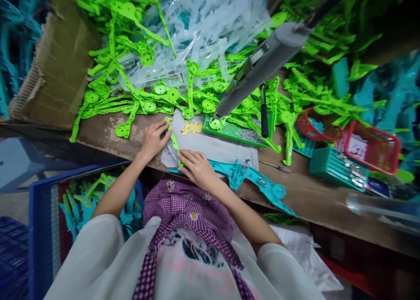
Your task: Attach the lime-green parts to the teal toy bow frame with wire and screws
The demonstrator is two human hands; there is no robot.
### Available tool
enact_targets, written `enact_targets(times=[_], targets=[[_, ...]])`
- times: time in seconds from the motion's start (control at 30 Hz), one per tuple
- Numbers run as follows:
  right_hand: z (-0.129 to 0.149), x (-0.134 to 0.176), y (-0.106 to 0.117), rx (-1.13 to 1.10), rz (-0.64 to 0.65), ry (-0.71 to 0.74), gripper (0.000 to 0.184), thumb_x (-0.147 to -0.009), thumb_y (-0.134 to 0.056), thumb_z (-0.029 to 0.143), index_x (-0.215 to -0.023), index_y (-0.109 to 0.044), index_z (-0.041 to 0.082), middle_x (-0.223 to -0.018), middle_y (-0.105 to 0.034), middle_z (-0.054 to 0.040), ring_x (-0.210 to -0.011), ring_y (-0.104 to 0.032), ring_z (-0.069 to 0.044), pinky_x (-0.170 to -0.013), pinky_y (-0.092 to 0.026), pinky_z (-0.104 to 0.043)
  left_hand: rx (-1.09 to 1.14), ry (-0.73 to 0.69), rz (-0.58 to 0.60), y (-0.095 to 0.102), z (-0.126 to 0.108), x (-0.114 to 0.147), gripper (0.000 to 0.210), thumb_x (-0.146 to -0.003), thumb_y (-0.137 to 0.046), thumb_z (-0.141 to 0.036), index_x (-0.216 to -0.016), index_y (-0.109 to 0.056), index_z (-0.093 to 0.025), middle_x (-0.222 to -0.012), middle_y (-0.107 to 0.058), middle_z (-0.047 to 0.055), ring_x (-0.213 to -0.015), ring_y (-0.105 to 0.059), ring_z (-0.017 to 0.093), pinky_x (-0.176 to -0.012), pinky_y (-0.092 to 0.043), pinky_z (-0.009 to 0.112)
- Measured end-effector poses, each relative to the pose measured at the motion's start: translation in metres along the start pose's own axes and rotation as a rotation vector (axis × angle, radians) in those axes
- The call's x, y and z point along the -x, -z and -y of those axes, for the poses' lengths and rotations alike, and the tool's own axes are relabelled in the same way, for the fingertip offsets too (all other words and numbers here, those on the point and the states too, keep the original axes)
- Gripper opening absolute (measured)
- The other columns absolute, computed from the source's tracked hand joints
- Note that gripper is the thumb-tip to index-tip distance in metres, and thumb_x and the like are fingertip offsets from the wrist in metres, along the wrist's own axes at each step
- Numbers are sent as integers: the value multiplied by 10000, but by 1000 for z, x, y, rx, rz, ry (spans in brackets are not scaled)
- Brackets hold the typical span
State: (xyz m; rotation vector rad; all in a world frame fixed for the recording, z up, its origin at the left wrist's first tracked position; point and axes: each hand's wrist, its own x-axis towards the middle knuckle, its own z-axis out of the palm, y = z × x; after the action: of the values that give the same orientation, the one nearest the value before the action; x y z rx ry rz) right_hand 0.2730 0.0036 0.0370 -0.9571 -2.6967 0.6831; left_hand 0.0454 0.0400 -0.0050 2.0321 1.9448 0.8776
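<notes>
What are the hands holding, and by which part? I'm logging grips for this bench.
Both hands pin one thin green plastic strip to the bench: the left hand at its far end, the right hand at its near end.

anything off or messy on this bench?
Mostly clutter. Green plastic parts lie in a loose heap across the bench, some overhanging its front edge. The bench surface is worn and patchy. Both hands, left hand and right hand, press one green strip on a grey mat.
</notes>
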Motion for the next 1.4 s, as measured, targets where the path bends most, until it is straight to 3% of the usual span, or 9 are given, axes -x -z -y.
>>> enact_targets(times=[0.33,0.7,0.77,0.87,0.93,0.97,1.03,1.13,1.4], targets=[[-18,15,-19,244,-83,109,454,-1029,-337,333,-1460,-415,212,-1489,-469,-45,-1362,-488,-195,-1239,-72,-569,-63,-5,29,4,-5,3,429,-947,-501,-464,-1271,-629,-213,-1371,-602,96,-1240,-553,273,-1038,-412,466],[-37,30,-3,240,34,233,548,-1007,-356,430,-1514,-305,229,-1511,-451,-73,-1395,-450,-199,-1237,-74,-575,84,-151,-10,-11,-34,35,290,-974,-479,-340,-1111,-674,-174,-1247,-667,115,-1278,-557,245,-1091,-464,469],[-47,26,17,160,-87,247,537,-1001,-380,428,-1508,-322,260,-1469,-518,-64,-1363,-491,-200,-1233,-142,-573,83,-147,-13,-12,-34,35,285,-972,-486,-336,-1104,-676,-169,-1261,-660,119,-1287,-552,253,-1090,-470,480],[-74,5,71,-29,-634,33,490,-999,-378,408,-1475,-368,294,-1435,-556,-58,-1361,-494,-206,-1183,-317,-550,80,-144,-26,-12,-35,35,289,-973,-484,-327,-1110,-675,-159,-1268,-656,125,-1299,-543,262,-1091,-473,485],[-90,-24,110,-200,-1003,-96,578,-951,-447,523,-1462,-363,265,-1504,-464,-85,-1404,-437,-232,-1133,-403,-525,84,-132,-34,-13,-37,36,292,-973,-482,-326,-1114,-674,-157,-1269,-655,127,-1305,-538,264,-1098,-467,482],[-96,-40,126,-296,-1065,-70,649,-896,-506,599,-1441,-383,269,-1529,-427,-84,-1411,-425,-236,-1130,-416,-491,89,-119,-35,-13,-38,36,295,-974,-479,-328,-1121,-670,-158,-1274,-652,127,-1307,-535,264,-1104,-462,482],[-101,-71,148,-526,-964,48,653,-816,-536,703,-1306,-504,272,-1376,-579,-74,-1272,-565,-224,-1056,-496,-436,106,-92,-31,-13,-40,37,305,-975,-474,-337,-1144,-659,-164,-1289,-643,128,-1305,-537,262,-1113,-451,484],[-94,-99,151,-726,-775,62,562,-722,-661,682,-1044,-612,223,-1005,-722,-23,-953,-699,-201,-892,-583,-429,131,-59,-10,-13,-40,37,322,-978,-465,-352,-1186,-632,-172,-1321,-622,131,-1305,-535,260,-1117,-443,489],[-83,-105,97,-999,-930,-141,469,-797,-579,665,-802,-604,196,-525,-493,73,-467,-571,-98,-491,-534,-258,157,-53,-26,-14,-39,38,299,-968,-497,-338,-1163,-641,-163,-1398,-557,147,-1342,-497,275,-1119,-438,509]])
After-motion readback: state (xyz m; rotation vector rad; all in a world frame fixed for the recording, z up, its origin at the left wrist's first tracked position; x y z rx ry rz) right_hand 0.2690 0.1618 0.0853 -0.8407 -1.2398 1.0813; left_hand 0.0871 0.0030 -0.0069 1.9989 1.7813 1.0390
